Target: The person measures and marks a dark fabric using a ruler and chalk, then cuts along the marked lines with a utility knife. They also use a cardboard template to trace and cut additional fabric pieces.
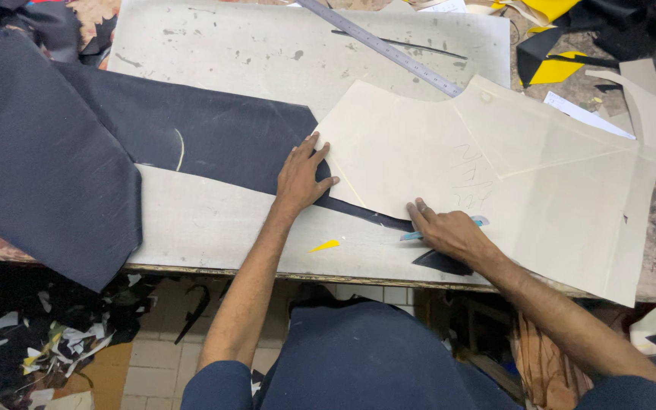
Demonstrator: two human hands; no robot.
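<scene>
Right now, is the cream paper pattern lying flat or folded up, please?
Flat: the paper pattern lies spread over the dark fabric, with the left hand pressing its edge.

A pale, scuffed grey worktop [222, 45] fills most of the frame under even light. Below its worn front edge, at lower left, a beige tiled floor [153, 364] lies littered with paper scraps [62, 338].

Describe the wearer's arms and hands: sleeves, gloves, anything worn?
Both hands are bare: left hand and right hand show no gloves, and no rings, watch or bands are visible. Forearms are uncovered. Dark navy short sleeves end around the elbows, matching the navy garment below.
</scene>
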